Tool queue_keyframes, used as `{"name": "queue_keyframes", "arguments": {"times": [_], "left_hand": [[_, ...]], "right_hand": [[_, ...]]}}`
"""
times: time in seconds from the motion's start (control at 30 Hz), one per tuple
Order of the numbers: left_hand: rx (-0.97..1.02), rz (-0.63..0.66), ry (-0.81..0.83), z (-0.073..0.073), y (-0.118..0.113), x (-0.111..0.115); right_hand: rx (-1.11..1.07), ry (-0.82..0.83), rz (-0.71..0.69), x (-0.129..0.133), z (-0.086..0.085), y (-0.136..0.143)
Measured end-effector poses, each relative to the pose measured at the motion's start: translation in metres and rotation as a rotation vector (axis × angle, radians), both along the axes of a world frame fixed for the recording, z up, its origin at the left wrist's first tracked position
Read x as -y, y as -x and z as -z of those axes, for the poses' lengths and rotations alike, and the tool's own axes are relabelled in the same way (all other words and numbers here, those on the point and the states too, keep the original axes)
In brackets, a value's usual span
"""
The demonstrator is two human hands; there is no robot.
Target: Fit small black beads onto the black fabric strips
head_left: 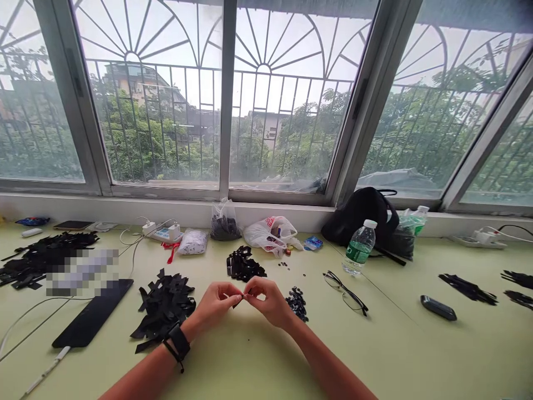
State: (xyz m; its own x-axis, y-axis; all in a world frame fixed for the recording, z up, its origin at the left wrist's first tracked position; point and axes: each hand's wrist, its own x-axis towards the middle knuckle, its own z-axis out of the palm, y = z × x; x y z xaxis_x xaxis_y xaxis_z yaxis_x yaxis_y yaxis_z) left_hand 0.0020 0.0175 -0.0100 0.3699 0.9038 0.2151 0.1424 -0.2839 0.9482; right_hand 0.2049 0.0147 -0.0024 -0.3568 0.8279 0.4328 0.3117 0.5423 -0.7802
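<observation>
My left hand point(215, 304) and my right hand point(268, 300) meet fingertip to fingertip above the green table point(258, 366). Both are pinched on a small dark piece point(238, 303), mostly hidden by the fingers. Left of my left hand lies a heap of black fabric strips point(164, 305). Beyond my hands is a smaller pile of black pieces point(245, 263). Small dark ring-like parts point(296, 303) are heaped beside my right hand. A dark band is on my left wrist.
Eyeglasses point(345, 293) and a water bottle point(360, 250) stand to the right, near a black bag point(360, 216). A phone point(94, 314) with a cable lies left. Plastic bags point(272, 233) line the windowsill side. A black case point(438, 308) sits far right.
</observation>
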Motion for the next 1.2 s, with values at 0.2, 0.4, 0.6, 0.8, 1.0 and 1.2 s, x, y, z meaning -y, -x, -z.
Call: {"name": "queue_keyframes", "arguments": {"times": [0.2,0.4,0.6,0.8,1.0,1.2], "left_hand": [[0.108,0.029,0.056,-0.001,0.001,0.0],[0.161,0.026,0.081,-0.005,0.001,0.0],[0.134,0.015,0.094,-0.006,0.001,0.002],[0.095,0.042,0.101,-0.009,0.001,0.003],[0.115,0.059,0.095,-0.01,0.001,0.004],[0.132,0.092,0.107,-0.01,0.001,0.004]], "right_hand": [[0.01,0.003,0.029,0.002,-0.005,0.0],[0.003,0.048,0.02,0.002,-0.005,0.001],[-0.053,0.1,-0.021,-0.001,-0.002,0.001],[-0.072,0.095,-0.038,0.0,-0.003,0.0],[-0.057,0.118,-0.039,0.001,-0.004,0.001],[-0.025,0.086,-0.015,0.0,0.0,0.001]]}}
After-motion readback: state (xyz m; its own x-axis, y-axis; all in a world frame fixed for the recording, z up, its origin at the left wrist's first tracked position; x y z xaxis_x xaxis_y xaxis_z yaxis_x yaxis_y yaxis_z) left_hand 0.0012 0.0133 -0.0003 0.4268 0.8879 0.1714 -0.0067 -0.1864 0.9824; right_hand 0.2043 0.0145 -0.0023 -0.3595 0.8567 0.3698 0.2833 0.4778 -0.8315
